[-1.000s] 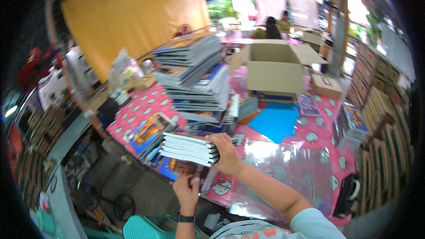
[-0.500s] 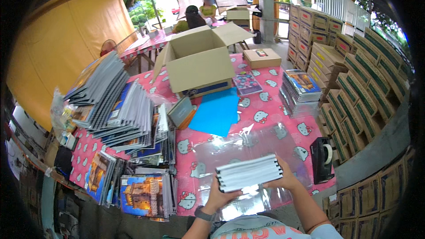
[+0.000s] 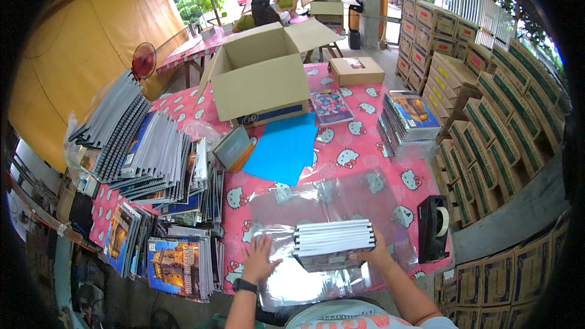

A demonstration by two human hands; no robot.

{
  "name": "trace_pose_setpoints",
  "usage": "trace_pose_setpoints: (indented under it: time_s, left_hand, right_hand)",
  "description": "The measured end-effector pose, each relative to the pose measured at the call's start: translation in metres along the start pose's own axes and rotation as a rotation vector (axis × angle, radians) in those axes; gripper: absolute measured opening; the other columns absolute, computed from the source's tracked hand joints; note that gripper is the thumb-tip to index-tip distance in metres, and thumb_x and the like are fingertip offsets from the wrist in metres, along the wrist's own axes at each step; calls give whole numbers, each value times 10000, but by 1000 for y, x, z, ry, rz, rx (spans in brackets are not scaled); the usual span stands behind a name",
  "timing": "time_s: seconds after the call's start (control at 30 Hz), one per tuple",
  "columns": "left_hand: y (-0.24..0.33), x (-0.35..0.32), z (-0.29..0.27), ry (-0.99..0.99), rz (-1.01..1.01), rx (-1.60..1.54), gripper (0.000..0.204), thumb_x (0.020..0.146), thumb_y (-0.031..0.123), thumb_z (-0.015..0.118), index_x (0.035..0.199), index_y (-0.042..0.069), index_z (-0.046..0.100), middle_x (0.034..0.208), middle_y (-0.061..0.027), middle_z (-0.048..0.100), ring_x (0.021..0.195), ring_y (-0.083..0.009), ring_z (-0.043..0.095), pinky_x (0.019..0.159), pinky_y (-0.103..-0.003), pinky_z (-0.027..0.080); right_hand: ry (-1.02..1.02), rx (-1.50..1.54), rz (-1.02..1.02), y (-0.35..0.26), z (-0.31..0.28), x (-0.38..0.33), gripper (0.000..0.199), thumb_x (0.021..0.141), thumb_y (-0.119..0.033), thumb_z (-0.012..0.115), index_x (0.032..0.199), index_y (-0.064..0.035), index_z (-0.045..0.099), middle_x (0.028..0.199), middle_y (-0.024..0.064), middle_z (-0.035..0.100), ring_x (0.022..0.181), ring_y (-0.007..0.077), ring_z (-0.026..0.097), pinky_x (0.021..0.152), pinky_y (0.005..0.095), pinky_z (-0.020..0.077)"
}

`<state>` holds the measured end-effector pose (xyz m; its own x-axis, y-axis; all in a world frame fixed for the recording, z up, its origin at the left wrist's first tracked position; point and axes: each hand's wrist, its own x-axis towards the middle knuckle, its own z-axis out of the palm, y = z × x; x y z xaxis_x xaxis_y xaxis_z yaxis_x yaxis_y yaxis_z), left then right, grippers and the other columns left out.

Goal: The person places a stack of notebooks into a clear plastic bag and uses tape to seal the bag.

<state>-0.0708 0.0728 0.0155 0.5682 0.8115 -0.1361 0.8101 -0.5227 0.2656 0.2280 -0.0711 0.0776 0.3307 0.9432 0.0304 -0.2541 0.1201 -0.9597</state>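
A small stack of spiral notebooks (image 3: 334, 239) stands in front of me, its white page edges facing up. My right hand (image 3: 376, 252) grips the stack at its right end, with the thumb on the near side. My left hand (image 3: 259, 261) is off the stack, its fingers spread flat on the clear plastic sheet (image 3: 286, 286). The lower part of the stack meets the plastic; whether it rests fully on it I cannot tell. More clear plastic lies beyond the stack, over the pink patterned tablecloth (image 3: 236, 198).
Piles of spiral notebooks (image 3: 177, 266) crowd the left side. Blue sheets (image 3: 277, 152) lie before an open cardboard box (image 3: 262, 88). A black tape dispenser (image 3: 431, 231) and a wrapped notebook stack (image 3: 409, 123) are at right. Cartons (image 3: 487, 140) line the right; two people sit far back.
My left hand has let go of the stack and moved left onto the plastic. The stack, held by my right hand, has tipped and come lower. The view has shifted slightly.
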Motion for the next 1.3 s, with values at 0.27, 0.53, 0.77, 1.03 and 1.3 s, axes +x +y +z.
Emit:
trace_pose_setpoints:
  time_s: [0.27, 0.53, 0.77, 1.03, 1.3]
  left_hand:
    - [30, -3, -53, -51, 304, -1000, 1150, 457, 256, 857, 1396, 79, 219, 1421, -166, 260, 1333, -273, 198, 1076, -422, 187]
    - [90, -20, 35, 83, 58, -1389, 947, 508, 60, 845, 1278, 44, 294, 1221, -99, 436, 1138, -208, 440, 971, -338, 379]
    - [104, -9, 6, 248, 81, -1429, 802, 585, 42, 822, 1230, 25, 346, 1069, -83, 562, 959, -185, 566, 840, -325, 474]
    - [90, 87, -26, -347, -383, -1425, 344, 737, 208, 722, 987, 0, 612, 898, -74, 643, 761, -156, 614, 682, -281, 489]
    - [108, 68, -1, -188, -464, -1477, 407, 736, 227, 724, 1027, -32, 605, 964, -101, 634, 786, -179, 611, 723, -292, 475]
  right_hand:
    - [-57, -23, 149, 2, -1, -9, 817, 485, -93, 856, 1196, -81, 455, 1003, 13, 576, 951, 126, 545, 841, 298, 448]
    - [-82, -334, 27, 50, -1, -14, 936, 517, -121, 856, 1295, -63, 338, 1148, 68, 522, 1067, 157, 494, 924, 324, 396]
    - [36, -62, 184, 13, 26, -18, 949, 566, -120, 842, 1334, -38, 291, 1210, 78, 480, 1120, 183, 459, 948, 343, 377]
    - [267, -1451, 344, 35, -53, -4, 806, 841, -563, 440, 1414, -66, 169, 1462, 165, 163, 1360, 311, 112, 1061, 537, 111]
    - [106, -1613, 200, 58, -103, -4, 779, 810, -561, 468, 1409, -128, 222, 1484, 106, 119, 1364, 333, 72, 1028, 623, 68]
